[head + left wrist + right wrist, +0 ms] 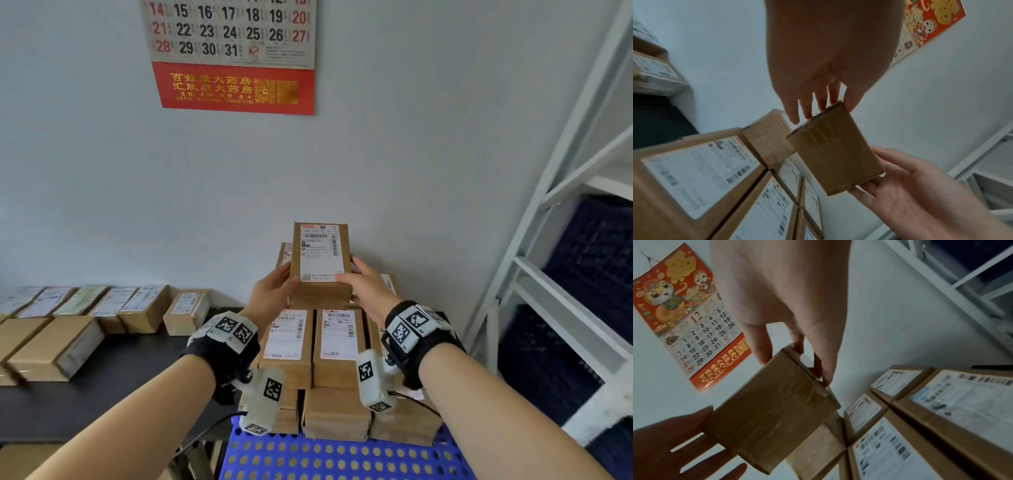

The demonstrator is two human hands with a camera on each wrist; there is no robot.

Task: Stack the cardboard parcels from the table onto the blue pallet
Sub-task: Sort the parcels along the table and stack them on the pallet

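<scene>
I hold one cardboard parcel [320,253] with a white label tilted up above the stack of parcels [313,346] on the blue pallet [335,455]. My left hand [286,286] grips its near left corner, thumb on the side and fingers underneath. My right hand [349,274] grips the near right corner, thumb on the label. In the left wrist view the parcel [836,154] shows its taped underside between my left hand [824,107] and right hand [900,186]. The right wrist view shows my right hand [793,356] pinching the parcel's [772,410] end.
More labelled parcels [102,308] lie in rows on the dark table [120,370] at the left. A white metal shelf [548,240] holding dark crates stands close on the right. A wall calendar [233,54] hangs on the wall behind the stack.
</scene>
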